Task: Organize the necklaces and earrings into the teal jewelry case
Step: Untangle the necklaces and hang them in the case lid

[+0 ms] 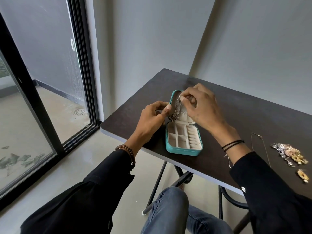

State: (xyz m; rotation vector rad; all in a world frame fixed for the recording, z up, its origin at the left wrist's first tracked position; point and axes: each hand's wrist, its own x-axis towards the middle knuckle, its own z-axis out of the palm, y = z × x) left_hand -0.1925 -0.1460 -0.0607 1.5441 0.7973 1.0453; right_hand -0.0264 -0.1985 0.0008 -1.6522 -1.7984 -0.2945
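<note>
The teal jewelry case (170,147) lies open on the dark table, its beige compartments bare and its lid (172,97) standing up at the back. A silver chain necklace (177,109) hangs inside the lid. My right hand (202,107) pinches the top of that chain near the lid's upper edge. My left hand (152,119) grips the lid's left edge, thumb by the chain. A thin necklace (262,146) lies on the table to the right, partly under my right sleeve. Further right sits a pile of ornate earrings (289,153), and a single gold earring (303,175).
The dark table (253,119) stands against a grey wall, its front edge close to my knees. A sliding glass door (42,115) fills the left side. Folding table legs and a black chair frame (233,201) are below the tabletop.
</note>
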